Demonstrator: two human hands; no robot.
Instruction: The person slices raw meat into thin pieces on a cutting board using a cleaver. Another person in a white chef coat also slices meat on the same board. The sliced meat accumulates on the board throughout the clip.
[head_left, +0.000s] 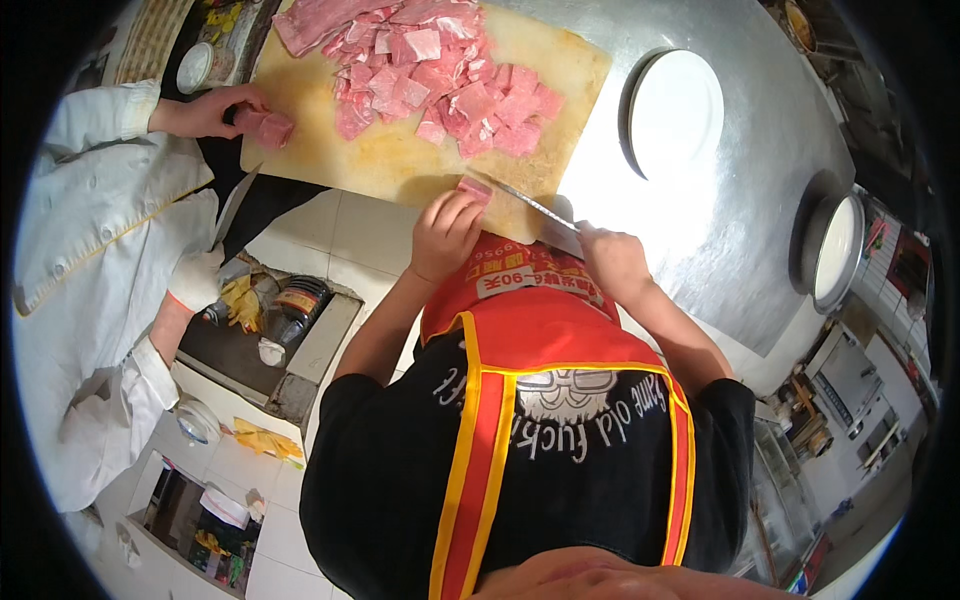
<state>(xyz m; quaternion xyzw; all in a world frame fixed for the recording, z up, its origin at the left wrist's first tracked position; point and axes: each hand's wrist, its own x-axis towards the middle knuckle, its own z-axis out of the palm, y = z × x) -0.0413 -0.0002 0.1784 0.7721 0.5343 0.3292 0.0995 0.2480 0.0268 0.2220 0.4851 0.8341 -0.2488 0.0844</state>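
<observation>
My left hand (447, 229) rests its fingertips on a small piece of raw meat (475, 189) at the near edge of a worn, yellowish cutting board (375, 169). To its right my right hand (613, 259) grips a knife (536, 206), whose blade reaches over the board just right of the piece. Beyond both hands lies a heap of cut raw meat slices (495, 112), with a larger slab of raw meat (322, 22) at the board's far left. The knife's handle is mostly hidden in my fist.
At the left a co-worker in a white jacket (120, 202) holds meat (264, 127) at the board with one hand and a knife (236, 202) in a gloved hand. A white plate (677, 105) and a bowl with white contents (834, 251) stand on the metal table (757, 195) at the right.
</observation>
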